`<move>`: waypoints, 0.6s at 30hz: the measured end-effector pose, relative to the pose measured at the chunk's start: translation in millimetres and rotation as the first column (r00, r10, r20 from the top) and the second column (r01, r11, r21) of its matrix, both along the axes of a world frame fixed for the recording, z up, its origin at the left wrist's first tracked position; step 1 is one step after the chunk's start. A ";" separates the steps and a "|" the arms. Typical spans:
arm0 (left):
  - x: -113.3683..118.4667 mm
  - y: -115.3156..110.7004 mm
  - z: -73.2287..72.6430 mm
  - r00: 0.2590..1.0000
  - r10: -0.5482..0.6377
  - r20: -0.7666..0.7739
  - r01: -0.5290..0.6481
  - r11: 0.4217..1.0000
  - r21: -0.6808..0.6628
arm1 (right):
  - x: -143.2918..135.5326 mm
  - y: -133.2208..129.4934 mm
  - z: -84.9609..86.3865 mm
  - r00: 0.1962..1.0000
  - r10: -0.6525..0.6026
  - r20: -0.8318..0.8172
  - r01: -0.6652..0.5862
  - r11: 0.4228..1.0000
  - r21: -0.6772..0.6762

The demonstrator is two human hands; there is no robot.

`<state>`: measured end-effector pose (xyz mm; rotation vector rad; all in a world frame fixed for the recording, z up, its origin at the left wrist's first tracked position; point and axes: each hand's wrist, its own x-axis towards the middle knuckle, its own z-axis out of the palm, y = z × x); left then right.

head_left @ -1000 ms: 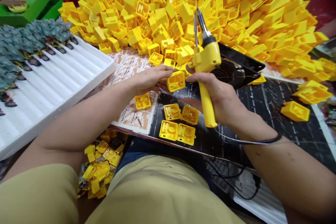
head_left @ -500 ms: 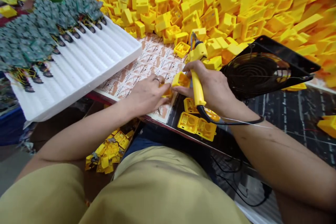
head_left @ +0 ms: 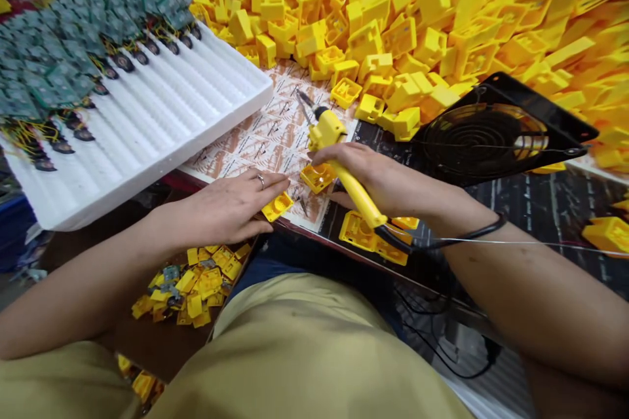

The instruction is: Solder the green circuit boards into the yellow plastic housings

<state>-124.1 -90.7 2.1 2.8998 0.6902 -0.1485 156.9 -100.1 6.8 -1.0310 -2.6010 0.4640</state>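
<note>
My right hand (head_left: 368, 173) is wrapped round a yellow soldering gun (head_left: 346, 173), whose dark tip points up and left over the patterned sheet. Just below the gun's front, a yellow case half (head_left: 318, 177) lies near my right thumb. Another yellow piece (head_left: 278, 206) sits at the table edge, touched by my left hand (head_left: 236, 203), which rests flat with its fingers apart. Below my right hand lies an open yellow case (head_left: 358, 230), partly hidden by the gun's handle and cable.
Yellow cases (head_left: 393, 33) are heaped across the back. A black fan (head_left: 486, 131) stands at right. White foam (head_left: 162, 118) with wired circuit boards (head_left: 73, 46) fills the left. More yellow parts (head_left: 201, 281) lie below the table edge. Thin wire crosses my right forearm.
My left hand has moved left and down, away from my right. The soldering gun has swung left and lower, its tip now over the sheet. The two yellow pieces have come apart.
</note>
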 end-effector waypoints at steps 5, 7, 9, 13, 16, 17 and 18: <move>15.5 -11.2 -7.6 0.986 0.123 0.111 -0.123 0.992 -0.011 | -13.1 -3.6 -14.2 0.991 -0.129 0.042 0.126 0.989 0.074; 28.9 -18.8 -12.4 0.978 0.072 0.194 -0.076 0.997 0.016 | -6.7 -12.4 -13.0 0.988 -0.152 0.019 0.149 0.982 0.116; 41.2 -22.6 -17.9 0.969 -0.012 0.249 -0.009 0.996 0.084 | 7.1 -25.4 -6.2 0.985 -0.166 -0.035 0.170 0.975 0.144; 58.3 -14.7 -30.6 0.915 -0.112 0.387 0.027 0.975 0.219 | 36.0 -63.9 6.9 0.949 -0.289 -0.126 0.306 0.939 0.154; 73.9 -5.5 -38.2 0.905 -0.137 0.403 0.083 0.985 0.148 | 41.9 -92.3 -3.2 0.937 -0.315 -0.154 0.333 0.936 0.114; 81.0 -4.1 -39.1 0.920 -0.129 0.370 0.099 0.990 0.098 | 41.7 -99.1 -10.3 0.937 -0.317 -0.149 0.336 0.934 0.125; 89.0 -3.6 -39.1 0.937 -0.119 0.329 0.110 0.993 0.048 | 41.5 -104.1 -18.2 0.943 -0.298 -0.144 0.319 0.936 0.150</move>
